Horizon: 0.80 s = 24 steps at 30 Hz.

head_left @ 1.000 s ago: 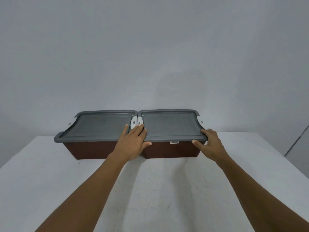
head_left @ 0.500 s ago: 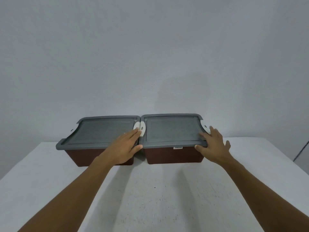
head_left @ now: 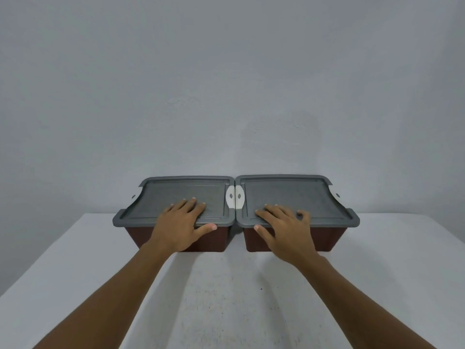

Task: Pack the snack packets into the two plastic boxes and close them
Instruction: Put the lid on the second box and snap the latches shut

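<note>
Two brown plastic boxes stand side by side at the far edge of the white table, each under a grey lid with white side latches. My left hand [head_left: 182,224] lies flat on the front of the left box's lid [head_left: 181,192], fingers spread, thumb over the front rim. My right hand [head_left: 285,226] lies flat on the front of the right box's lid [head_left: 289,192] in the same way. Both lids sit level on the boxes. No snack packets show; the box insides are hidden.
The white table [head_left: 226,298] stretches toward me between my forearms. A plain grey wall rises directly behind the boxes. The white latches [head_left: 234,196] of the two boxes touch in the middle.
My left hand slid from the seam between the boxes onto the left lid. My right hand moved from the right lid's outer corner to its front middle. The view shifted.
</note>
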### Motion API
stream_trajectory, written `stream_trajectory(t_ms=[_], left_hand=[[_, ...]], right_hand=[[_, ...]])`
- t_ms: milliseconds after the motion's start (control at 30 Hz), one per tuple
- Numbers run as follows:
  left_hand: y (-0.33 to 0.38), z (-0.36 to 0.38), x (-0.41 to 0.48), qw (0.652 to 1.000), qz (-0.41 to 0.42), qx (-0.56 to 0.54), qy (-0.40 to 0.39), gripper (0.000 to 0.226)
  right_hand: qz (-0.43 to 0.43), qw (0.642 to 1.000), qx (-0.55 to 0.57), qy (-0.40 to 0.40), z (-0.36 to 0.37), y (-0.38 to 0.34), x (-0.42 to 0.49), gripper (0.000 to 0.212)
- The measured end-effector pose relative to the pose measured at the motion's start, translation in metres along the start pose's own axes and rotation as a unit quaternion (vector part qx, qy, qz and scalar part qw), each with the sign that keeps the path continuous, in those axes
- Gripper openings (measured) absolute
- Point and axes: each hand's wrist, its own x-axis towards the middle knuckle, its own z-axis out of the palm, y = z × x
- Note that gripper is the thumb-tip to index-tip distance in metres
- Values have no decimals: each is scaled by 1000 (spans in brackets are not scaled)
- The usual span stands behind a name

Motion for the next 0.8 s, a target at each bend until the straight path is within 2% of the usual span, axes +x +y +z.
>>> stream_trajectory(t_ms=[67, 200, 367, 500, 567, 633, 733, 800], left_hand=[[-2, 4, 5, 1000, 4, 10, -3, 99], [-3, 7, 7, 1000, 4, 19, -9, 102], [-5, 8, 6, 1000, 2, 6, -24, 108], [1, 5, 2, 1000, -6, 2, -23, 106], [8, 3, -4, 1000, -24, -6, -4, 110], [13, 3, -13, 999, -29, -10, 18, 102], [12, 7, -33, 1000, 1, -30, -1, 85], [6, 8, -44, 999, 24, -30, -2, 92]], right_hand=[[1, 1000, -9, 14, 4, 0, 2, 50], [4, 1000, -15, 16, 5, -1, 4, 51], [13, 999, -21, -20, 2, -3, 5, 52], [30, 995, -29, -85, -6, -8, 8, 47], [53, 994, -17, -99, -8, -14, 6, 46], [73, 992, -18, -100, -10, -22, 1, 47], [73, 992, -35, -100, -9, -31, -16, 53], [68, 993, -36, -88, -8, -35, -28, 58]])
